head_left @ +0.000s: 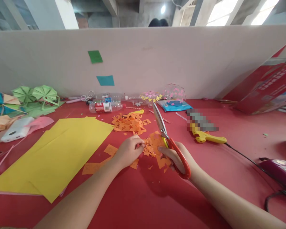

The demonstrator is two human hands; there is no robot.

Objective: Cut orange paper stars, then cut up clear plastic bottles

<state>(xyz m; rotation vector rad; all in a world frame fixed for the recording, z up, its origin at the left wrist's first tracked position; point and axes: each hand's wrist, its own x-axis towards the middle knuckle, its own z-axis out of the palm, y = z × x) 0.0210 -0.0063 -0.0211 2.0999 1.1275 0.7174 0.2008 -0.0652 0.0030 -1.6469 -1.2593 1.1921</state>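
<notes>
My right hand (181, 156) is closed around a pair of scissors (178, 157) with red handles, its blades pointing up and away. Under that hand's thumb, an orange paper sheet with star-shaped holes (156, 140) slants down. My left hand (130, 151) has its fingertips pinched together beside a small heap of orange paper stars (149, 148); whatever they hold is too small to make out. Orange paper pieces (92, 168) lie beneath and beside my left wrist. Farther back is a pile of orange cut-outs (130, 122) with star-shaped holes.
Yellow sheets (52, 149) cover the left of the red table (138, 203). Plastic bottles (105, 107) and a blue packet (175, 105) sit by the white partition (143, 60). A yellow glue gun (209, 137) with a cord lies right; folded green paper umbrellas (45, 93) stand left.
</notes>
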